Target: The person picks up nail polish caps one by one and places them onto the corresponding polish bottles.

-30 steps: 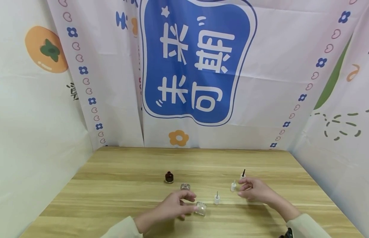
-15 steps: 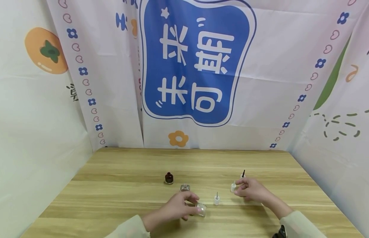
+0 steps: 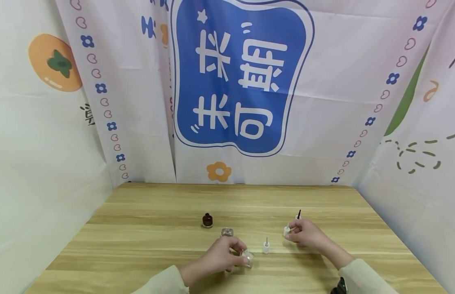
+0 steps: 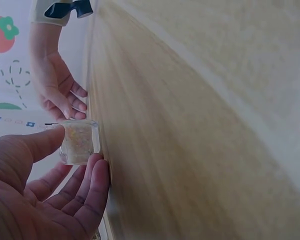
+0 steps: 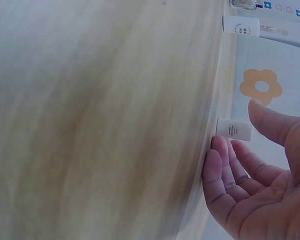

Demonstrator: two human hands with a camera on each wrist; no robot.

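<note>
My left hand (image 3: 221,255) holds a clear glass nail polish bottle (image 3: 250,258) by its sides, thumb on one side and fingers on the other. Pale glittery contents show through the bottle's glass (image 4: 80,142) in the left wrist view. Farther right, the fingers of my right hand (image 3: 306,234) are around a white nail polish cap (image 3: 286,231), which stands with its brush upward. In the right wrist view the fingertips are right at that cap (image 5: 233,128), while the thumb is a little apart from it. Another white brush cap (image 3: 266,248) stands between the hands.
A dark red nail polish bottle (image 3: 207,221) stands at the back left, and a greyish one (image 3: 227,232) just behind my left hand. Behind my right hand is a cap with a dark brush (image 3: 298,214). Printed cloth (image 3: 322,122) walls the wooden table (image 3: 157,204).
My right hand has moved left, its fingers coming around the white cap. My left hand has shifted slightly right and settled its fingers on the clear bottle.
</note>
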